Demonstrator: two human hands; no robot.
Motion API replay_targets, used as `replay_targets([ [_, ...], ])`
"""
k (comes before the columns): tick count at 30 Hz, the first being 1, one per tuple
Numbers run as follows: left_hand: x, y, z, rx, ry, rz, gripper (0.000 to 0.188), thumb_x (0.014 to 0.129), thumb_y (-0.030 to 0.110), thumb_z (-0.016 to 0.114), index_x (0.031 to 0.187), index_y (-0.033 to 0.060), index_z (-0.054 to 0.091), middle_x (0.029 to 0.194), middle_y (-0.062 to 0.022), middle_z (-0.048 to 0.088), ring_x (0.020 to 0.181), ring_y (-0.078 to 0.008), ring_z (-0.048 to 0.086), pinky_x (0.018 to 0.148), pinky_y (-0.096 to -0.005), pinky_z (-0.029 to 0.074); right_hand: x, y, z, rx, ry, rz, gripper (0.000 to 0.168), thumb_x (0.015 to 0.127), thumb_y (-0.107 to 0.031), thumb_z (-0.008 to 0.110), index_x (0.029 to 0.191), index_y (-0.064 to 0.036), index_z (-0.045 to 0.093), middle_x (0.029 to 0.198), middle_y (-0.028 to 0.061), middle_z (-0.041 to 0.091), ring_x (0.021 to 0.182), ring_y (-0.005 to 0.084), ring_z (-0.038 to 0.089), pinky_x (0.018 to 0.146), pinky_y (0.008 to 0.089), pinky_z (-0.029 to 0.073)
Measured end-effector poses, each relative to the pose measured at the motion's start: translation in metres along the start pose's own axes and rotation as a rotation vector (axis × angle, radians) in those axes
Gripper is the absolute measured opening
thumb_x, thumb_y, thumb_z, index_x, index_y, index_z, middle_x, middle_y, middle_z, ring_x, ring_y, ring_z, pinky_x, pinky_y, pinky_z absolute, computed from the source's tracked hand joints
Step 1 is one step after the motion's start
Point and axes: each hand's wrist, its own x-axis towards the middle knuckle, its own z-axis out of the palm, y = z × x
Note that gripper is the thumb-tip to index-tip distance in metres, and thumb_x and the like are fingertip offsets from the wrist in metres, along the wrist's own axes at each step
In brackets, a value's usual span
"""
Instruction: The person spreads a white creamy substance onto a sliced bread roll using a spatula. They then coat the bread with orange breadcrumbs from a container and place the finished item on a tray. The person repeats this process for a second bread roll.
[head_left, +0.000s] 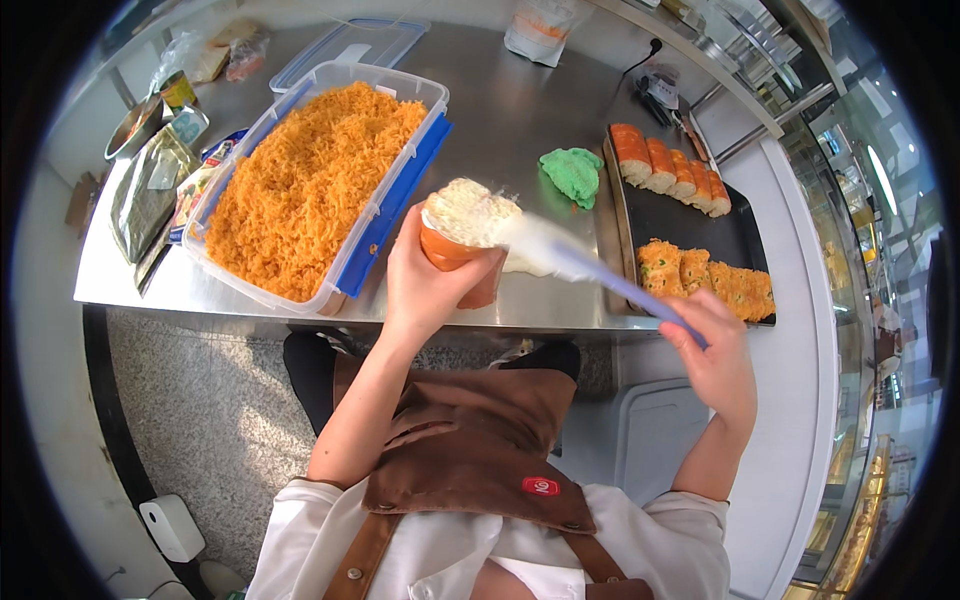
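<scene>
My left hand (427, 281) is closed around a golden-brown piece of bread (450, 251), its upper face covered with a pale creamy spread. In my right hand (712, 345) is the purple handle of a spatula (630, 289); its white blade, blurred, touches the spread. Below the blade, some pale spread (529, 264) lies on the steel table. To the left, a clear plastic container (352, 262) holds orange shredded floss (315, 187). A dark tray (694, 232) at the right bears plain bread rolls (664, 169) at the back and floss-coated rolls (705, 281) at the front.
A crumpled green cloth (572, 176) lies beside the tray. The container's clear lid (352, 49) is behind it. At the left are a metal bowl (135, 127), a can (178, 90) and plastic packets (150, 187). A white pouch (538, 34) stands at the back.
</scene>
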Motion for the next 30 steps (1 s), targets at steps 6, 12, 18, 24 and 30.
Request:
replay_targets([
  [6,-0.007,-0.002,-0.008,-0.412,-0.053,-0.315,0.060,0.084,0.021,0.084,0.131,-0.0006,0.054,0.123,-0.0089,0.064,0.113,-0.0162,0.062,0.100,-0.0333,0.049,0.008,0.031,0.033,-0.284,-0.014,0.111,0.018,0.094,-0.019,0.068,0.096,-0.001,0.067,0.088,0.0120,0.060,0.078,0.0342,0.064,0.067,0.0444,0.050],
  [12,-0.013,-0.004,-0.016,-0.816,-0.146,-0.594,0.055,0.101,0.034,0.064,0.142,0.0019,0.047,0.138,-0.0154,0.058,0.126,-0.0263,0.059,0.108,-0.0420,0.047,-0.005,0.054,0.059,-0.467,-0.107,0.173,0.016,0.094,-0.019,0.067,0.092,-0.003,0.068,0.088,0.0131,0.062,0.078,0.0360,0.064,0.069,0.0441,0.052],
  [18,-0.025,-0.010,-0.011,-1.023,-0.101,-0.698,0.057,0.100,0.032,0.066,0.145,0.0045,0.044,0.138,-0.0139,0.057,0.127,-0.0270,0.057,0.112,-0.0440,0.044,-0.011,0.082,0.044,0.151,-0.325,0.489,0.024,0.100,-0.021,0.063,0.104,0.001,0.071,0.071,0.0034,0.055,0.064,0.0175,0.055,0.058,0.0309,0.043],
  [24,-0.027,-0.004,0.004,-0.583,-0.209,-0.447,0.069,0.081,0.015,0.085,0.138,0.0015,0.048,0.128,-0.0083,0.063,0.119,-0.0172,0.060,0.105,-0.0355,0.046,-0.021,0.084,0.032,0.683,-0.306,0.639,0.028,0.105,-0.020,0.056,0.109,0.002,0.072,0.069,-0.0057,0.048,0.055,0.0006,0.037,0.046,0.0190,0.027],
  [30,-0.025,0.002,0.019,0.070,-0.162,-0.016,0.071,0.071,0.018,0.091,0.127,0.0024,0.051,0.122,-0.0148,0.065,0.115,-0.0248,0.065,0.097,-0.0368,0.051,-0.027,0.045,0.016,0.656,-0.228,0.418,0.023,0.102,-0.015,0.060,0.115,0.001,0.072,0.074,-0.0029,0.050,0.060,0.0032,0.040,0.051,0.0208,0.030],
])
